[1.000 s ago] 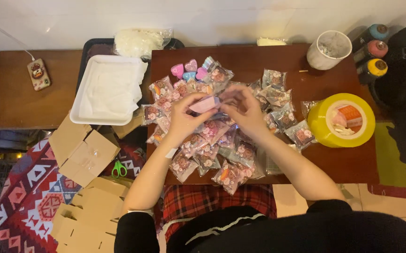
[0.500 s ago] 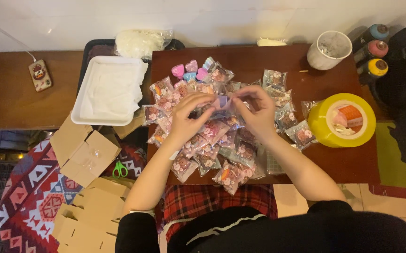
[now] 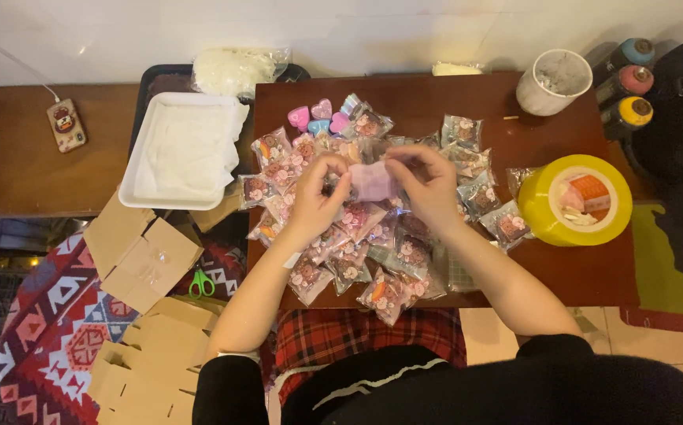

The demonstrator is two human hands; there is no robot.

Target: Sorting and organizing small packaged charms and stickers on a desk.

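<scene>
both hands drawn closer since before, left hand (image 3: 316, 198) and right hand (image 3: 428, 187) fingers pinched on pale pink packet (image 3: 372, 182)

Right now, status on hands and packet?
Left hand and right hand both pinching pale pink packet. Held above pile of wrapped packets. Nothing in the way.

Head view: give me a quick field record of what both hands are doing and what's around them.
left hand: pinches the left edge of the small pale pink packet
right hand: pinches the packet's right edge
under the hands: pile of clear patterned sachets on the dark wooden table
behind the pile: loose heart-shaped pieces
right side: yellow tape roll, white cup
left side: white tray
floor: green scissors, flat cardboard boxes
</scene>
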